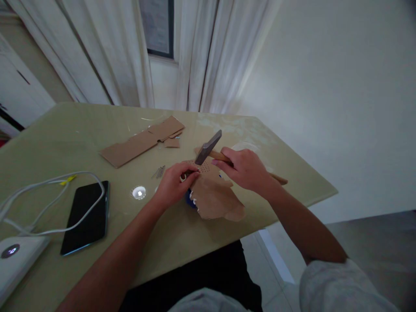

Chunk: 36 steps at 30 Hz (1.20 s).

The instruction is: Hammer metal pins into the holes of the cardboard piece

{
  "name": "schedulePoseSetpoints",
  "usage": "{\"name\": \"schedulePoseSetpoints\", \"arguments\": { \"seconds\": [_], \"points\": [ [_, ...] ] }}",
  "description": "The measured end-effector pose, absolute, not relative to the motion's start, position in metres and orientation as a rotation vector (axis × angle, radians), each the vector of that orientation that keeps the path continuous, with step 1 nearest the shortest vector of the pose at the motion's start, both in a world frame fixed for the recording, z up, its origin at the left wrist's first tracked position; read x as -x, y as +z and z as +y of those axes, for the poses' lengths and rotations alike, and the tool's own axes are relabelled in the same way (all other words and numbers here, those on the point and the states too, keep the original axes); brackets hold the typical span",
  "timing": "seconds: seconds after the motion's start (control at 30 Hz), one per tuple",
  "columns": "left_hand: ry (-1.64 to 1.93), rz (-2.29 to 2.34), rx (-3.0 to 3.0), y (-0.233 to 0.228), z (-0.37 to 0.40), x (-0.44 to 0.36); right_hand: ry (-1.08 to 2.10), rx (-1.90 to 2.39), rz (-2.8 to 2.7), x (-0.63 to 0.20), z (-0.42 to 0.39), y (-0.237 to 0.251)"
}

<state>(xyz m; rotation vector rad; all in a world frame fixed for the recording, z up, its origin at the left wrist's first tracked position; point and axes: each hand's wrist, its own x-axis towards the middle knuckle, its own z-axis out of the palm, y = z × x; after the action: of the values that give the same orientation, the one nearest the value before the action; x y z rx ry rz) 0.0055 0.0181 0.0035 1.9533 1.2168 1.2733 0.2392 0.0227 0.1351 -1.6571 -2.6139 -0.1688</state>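
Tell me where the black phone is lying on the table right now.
In the head view the black phone lies flat on the table at the person's left, under a white cable and well left of the left hand.

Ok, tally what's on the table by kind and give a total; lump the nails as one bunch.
Hammer: 1, in the right hand
Cardboard pieces: 3, one under the left hand at, a long strip, a small scrap
Nail bunch: 1
Phone: 1
White cable: 1
White device: 1
Total: 8
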Motion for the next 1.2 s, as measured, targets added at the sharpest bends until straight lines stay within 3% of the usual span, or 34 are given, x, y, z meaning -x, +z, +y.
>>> {"name": "schedulePoseSetpoints", "arguments": {
  "seconds": [1.2],
  "points": [
    [1.153,1.178,-2.015,0.001,0.017,0.000,-0.078,1.619,-2.667,-0.246,0.028,0.112]
  ]
}}
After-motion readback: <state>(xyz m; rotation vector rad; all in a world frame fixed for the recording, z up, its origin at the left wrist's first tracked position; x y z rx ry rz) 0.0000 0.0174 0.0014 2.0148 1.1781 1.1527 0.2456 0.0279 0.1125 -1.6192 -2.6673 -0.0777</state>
